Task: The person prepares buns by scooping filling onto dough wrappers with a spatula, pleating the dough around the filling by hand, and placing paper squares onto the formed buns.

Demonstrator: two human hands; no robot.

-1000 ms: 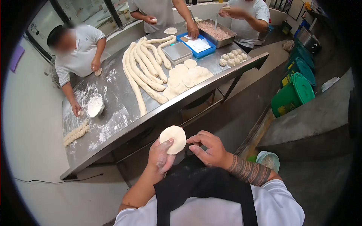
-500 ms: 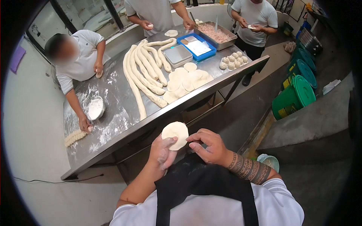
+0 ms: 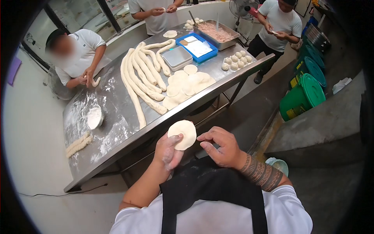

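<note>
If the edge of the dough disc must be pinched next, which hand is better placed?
The right hand, probably: it looks empty and near the dough disc, while the left hand holds that disc.

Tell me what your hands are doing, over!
Left hand holds round dough. Right hand beside it, thumb and forefinger apart, looks empty. Nothing visible in the way.
</note>
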